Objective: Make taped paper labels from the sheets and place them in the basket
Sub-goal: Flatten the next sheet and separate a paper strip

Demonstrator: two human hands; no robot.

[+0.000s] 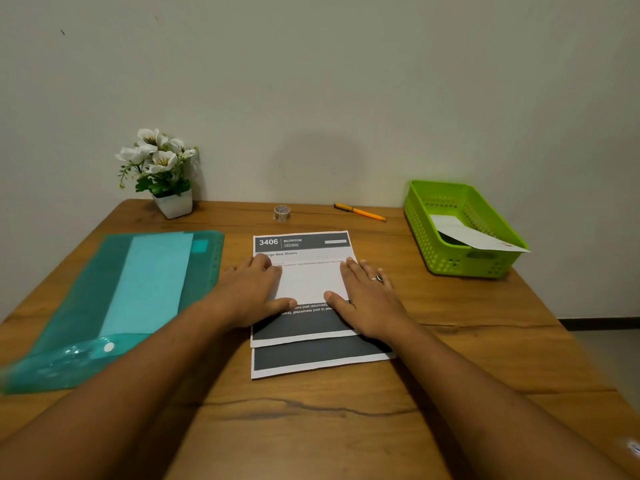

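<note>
The wooden table [311, 427] lies nearest, and the person reaches across it to a printed sheet [308, 282] headed "3406 BEDROOM" at its middle. The left hand [254, 292] lies flat on the sheet's left edge and the right hand [367, 299], which wears a ring, lies flat on its right edge. The fingers of both are straight and spread, pressing the paper down and gripping nothing. A second sheet [311, 362] with a dark band shows from under its near end; whether it is a separate sheet or a folded part, I cannot tell.

One folded paper [467, 233] already leans inside the green basket [460, 263] at the right, so at least one label looks finished. The tape roll [282, 213] stands well apart by the wall, near an orange pen [360, 212]. This sheet looks to be at the flattening or folding step, with taping and placing to come. More paper seems to wait in the teal folder [86, 289] on the left, so I judge the job early on
</note>
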